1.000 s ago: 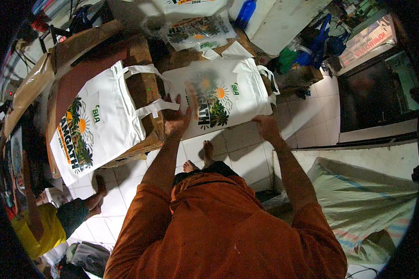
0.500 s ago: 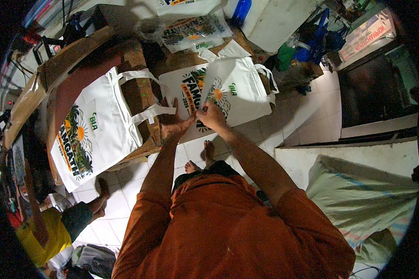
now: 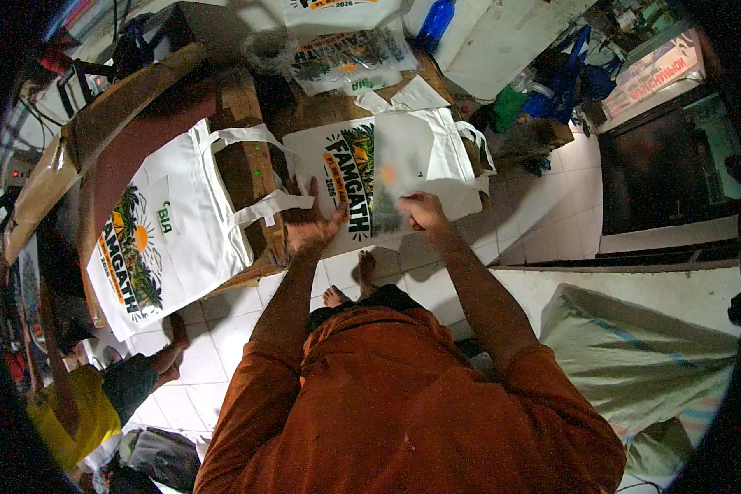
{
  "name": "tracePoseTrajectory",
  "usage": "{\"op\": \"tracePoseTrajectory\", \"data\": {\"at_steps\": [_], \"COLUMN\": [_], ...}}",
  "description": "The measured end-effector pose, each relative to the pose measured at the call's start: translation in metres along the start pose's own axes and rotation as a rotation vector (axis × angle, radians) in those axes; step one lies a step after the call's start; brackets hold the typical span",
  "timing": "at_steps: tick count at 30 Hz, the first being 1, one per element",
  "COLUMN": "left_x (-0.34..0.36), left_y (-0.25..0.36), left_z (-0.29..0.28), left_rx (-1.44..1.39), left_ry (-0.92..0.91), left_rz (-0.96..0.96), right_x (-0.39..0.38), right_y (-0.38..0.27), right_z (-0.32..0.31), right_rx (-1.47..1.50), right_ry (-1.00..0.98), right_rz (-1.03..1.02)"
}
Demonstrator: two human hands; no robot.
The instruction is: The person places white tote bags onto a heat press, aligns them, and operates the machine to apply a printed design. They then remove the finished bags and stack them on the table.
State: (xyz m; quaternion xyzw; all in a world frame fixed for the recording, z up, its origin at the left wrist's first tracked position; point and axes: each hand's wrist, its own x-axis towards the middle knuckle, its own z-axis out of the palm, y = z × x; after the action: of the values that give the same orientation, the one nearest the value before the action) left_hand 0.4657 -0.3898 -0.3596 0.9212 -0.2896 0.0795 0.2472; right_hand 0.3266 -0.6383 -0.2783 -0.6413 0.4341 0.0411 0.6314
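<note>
A white tote bag (image 3: 351, 185) with a bold black lettered print and palm pattern lies flat on the worktable. Over the right half of its print stands a cloudy, see-through film (image 3: 399, 156), folded back from the left half. My right hand (image 3: 426, 212) is closed on the film's near edge, pinching it above the bag. At the bag's near left corner, my left hand (image 3: 314, 229) rests with thumb and fingers spread, pressing on the fabric. To its left is a second printed white tote bag (image 3: 193, 230), its handle reaching close to my left fingers.
A clear-wrapped printed piece (image 3: 350, 62) lies at the table's far side, near a blue bottle (image 3: 435, 25). A taped cardboard piece (image 3: 99, 123) borders the left. Another person in a yellow shirt (image 3: 78, 412) is at lower left. A pale sack (image 3: 634, 354) stands at right.
My right hand has moved right with the film's edge, uncovering the left part of the print. My left hand has stayed at the bag's corner.
</note>
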Motion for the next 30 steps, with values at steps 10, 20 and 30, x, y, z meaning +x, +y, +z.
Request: {"op": "tracePoseTrajectory", "data": {"at_steps": [10, 20, 30], "left_x": [0.000, 0.008, 0.003], "left_y": [0.020, 0.024, 0.010], "left_z": [-0.020, -0.033, -0.008], "left_rx": [0.157, 0.193, 0.061], "left_ry": [-0.022, 0.121, -0.064], "left_rz": [-0.018, 0.108, -0.004], "right_x": [0.014, 0.044, 0.078], "right_y": [-0.005, -0.038, -0.050], "right_z": [-0.069, -0.122, -0.161], "right_rx": [0.027, 0.087, 0.009], "right_ry": [0.062, 0.096, 0.201], "right_rz": [-0.053, -0.117, -0.220]}}
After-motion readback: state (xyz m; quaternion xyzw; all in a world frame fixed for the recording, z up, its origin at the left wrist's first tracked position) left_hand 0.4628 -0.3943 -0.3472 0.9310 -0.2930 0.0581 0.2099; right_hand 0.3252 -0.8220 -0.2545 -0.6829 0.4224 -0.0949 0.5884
